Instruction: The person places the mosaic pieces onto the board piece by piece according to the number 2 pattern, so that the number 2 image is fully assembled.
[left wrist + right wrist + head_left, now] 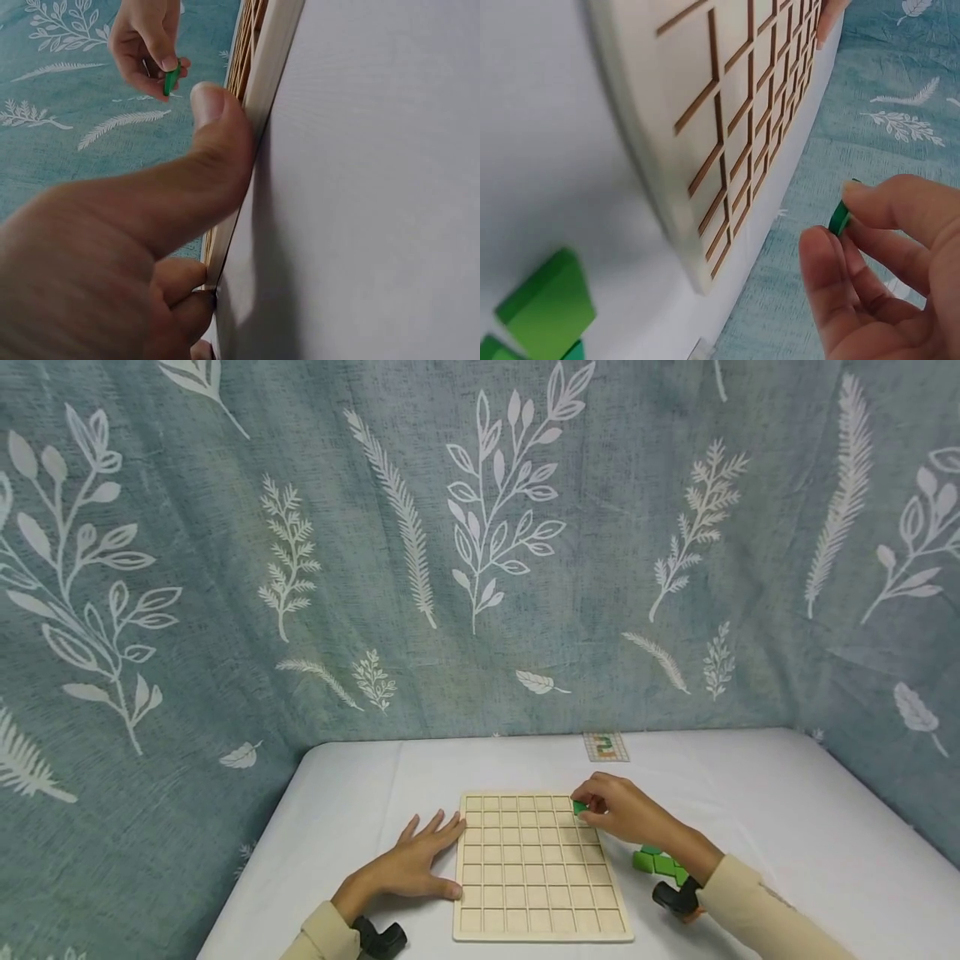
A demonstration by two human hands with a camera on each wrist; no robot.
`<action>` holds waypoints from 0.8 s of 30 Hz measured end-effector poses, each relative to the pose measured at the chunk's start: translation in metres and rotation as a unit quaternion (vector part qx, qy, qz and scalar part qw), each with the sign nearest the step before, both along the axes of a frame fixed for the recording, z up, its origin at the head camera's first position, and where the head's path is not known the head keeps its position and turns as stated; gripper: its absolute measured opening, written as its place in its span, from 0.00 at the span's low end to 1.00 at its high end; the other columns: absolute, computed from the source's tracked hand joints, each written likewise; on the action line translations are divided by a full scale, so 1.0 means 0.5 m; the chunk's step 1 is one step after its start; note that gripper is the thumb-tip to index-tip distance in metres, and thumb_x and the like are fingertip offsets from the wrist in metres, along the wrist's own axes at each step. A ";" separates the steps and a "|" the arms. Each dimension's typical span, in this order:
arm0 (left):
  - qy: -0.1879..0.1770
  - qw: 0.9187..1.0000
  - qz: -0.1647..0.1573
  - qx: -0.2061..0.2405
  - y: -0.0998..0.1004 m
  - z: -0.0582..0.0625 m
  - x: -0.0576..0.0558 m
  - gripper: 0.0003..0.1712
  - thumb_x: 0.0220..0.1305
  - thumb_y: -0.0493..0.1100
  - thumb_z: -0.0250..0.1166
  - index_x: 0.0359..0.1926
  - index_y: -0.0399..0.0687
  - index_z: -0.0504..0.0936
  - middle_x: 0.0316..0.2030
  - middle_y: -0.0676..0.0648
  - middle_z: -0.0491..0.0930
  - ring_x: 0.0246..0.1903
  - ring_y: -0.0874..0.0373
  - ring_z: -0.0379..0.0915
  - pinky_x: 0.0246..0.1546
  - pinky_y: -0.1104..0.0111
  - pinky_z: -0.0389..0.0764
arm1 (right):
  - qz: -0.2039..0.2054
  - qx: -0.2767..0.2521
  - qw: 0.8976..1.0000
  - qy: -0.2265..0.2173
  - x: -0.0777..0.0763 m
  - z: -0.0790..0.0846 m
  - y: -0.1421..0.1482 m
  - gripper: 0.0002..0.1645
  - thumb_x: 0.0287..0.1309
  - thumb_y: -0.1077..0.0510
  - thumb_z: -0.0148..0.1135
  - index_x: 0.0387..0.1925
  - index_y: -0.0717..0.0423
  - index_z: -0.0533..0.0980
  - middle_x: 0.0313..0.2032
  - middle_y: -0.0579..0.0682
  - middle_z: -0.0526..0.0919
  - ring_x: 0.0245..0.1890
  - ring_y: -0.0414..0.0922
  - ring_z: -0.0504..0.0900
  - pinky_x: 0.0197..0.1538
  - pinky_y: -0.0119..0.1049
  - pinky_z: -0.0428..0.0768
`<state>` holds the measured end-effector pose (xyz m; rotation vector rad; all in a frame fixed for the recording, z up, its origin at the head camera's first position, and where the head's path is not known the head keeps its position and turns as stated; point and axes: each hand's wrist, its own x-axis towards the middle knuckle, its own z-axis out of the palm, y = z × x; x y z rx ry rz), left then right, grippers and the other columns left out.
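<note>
A pale wooden grid board [543, 937] lies on the white table. Along its left edge rests my left hand [420, 860], fingers spread and straight, with the thumb touching the lower side. My right hand [615, 806] pinches a small green tile [579, 807] over the board's far right corner. In the right wrist view the green tile [840, 217] is held between thumb and fingertips, apart from the board [682, 210]. The left wrist view shows the left thumb [217, 127] against the board's side, and the right hand [148, 37] beyond it with the tile.
Several green tiles [654, 863] lie right of the board, partly under the right forearm. A patterned card [606, 747] sits at the table's far edge. Both wrists carry black camera mounts [382, 939]. A leaf-print curtain [420, 677] hangs behind the white table [352, 793].
</note>
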<state>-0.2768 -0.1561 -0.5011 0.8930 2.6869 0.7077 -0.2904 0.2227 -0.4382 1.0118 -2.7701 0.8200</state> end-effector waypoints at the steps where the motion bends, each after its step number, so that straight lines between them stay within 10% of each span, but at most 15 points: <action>1: 0.000 1.000 -0.001 0.000 0.000 0.000 0.000 0.62 0.53 0.72 0.68 0.79 0.47 0.53 0.79 0.43 0.48 0.79 0.40 0.36 0.75 0.37 0.30 | 0.000 0.002 1.000 -0.003 -0.002 -0.001 -0.005 0.13 0.60 0.64 0.68 0.47 0.60 0.81 0.37 0.47 0.80 0.34 0.32 0.76 0.36 0.29 0.80; 24: 0.011 1.000 0.010 -0.002 0.007 0.000 0.005 0.64 0.49 0.72 0.70 0.78 0.44 0.55 0.78 0.40 0.51 0.79 0.38 0.39 0.74 0.35 0.32 | 0.011 0.006 0.997 -0.074 -0.053 -0.036 -0.083 0.11 0.61 0.65 0.66 0.44 0.65 0.80 0.37 0.52 0.80 0.35 0.38 0.79 0.38 0.31 0.81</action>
